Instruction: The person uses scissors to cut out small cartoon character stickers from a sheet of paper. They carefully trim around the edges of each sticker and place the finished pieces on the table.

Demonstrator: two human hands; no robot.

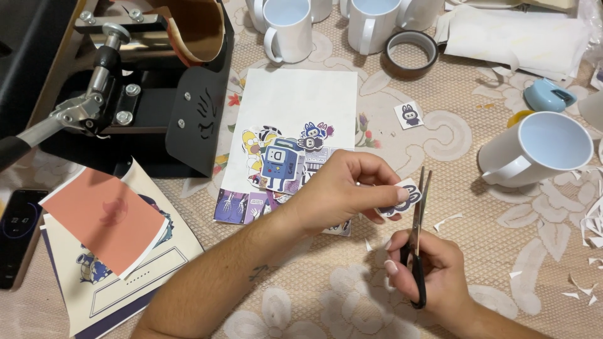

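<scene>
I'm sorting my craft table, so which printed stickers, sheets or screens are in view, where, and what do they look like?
Phone: far left edge, dark lit screen.
Cutout pile: on the white sheet, colourful cartoon figures.
Small sticker: right of the sheet, dark figure on white.
Cutout: in left hand, at the scissors held by right hand.
Printed sheets: lower left, orange paper on top.

left hand [339, 188] pinching, right hand [424, 267] gripping (fingers curled)

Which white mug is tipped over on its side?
The white mug at the right, beside the blue tape dispenser. Its open mouth faces sideways so you see inside. The other mugs along the table's top edge stand upright.
</scene>
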